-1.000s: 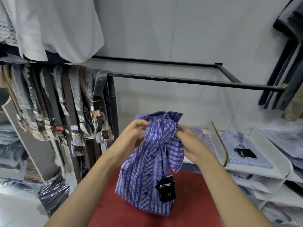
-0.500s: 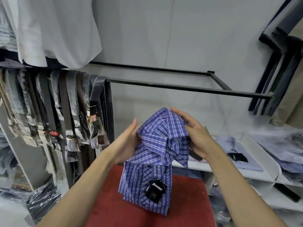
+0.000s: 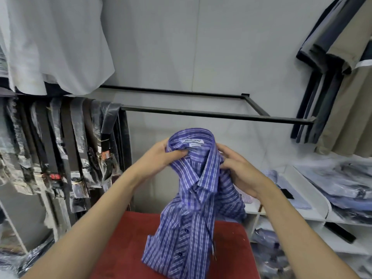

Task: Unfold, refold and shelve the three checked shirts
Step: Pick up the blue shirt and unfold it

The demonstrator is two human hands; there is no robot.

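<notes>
While the blue and white checked cotton shirt (image 3: 193,198) hangs long-ways down the middle of the frame, its bottom rests on the red padded table (image 3: 128,238). Both hands pinch its collar (left hand (image 3: 161,156), right hand (image 3: 239,170)), equally near.

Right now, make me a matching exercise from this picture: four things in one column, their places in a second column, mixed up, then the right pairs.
Things:
1. checked shirt
2. belts
3. trousers
4. red pad

Places:
A. hanging at the far right
B. under the shirt's lower end
C. held at the collar by left hand and right hand
D. hanging in plastic sleeves at the left

Pairs: 1-C, 2-D, 3-A, 4-B
</notes>
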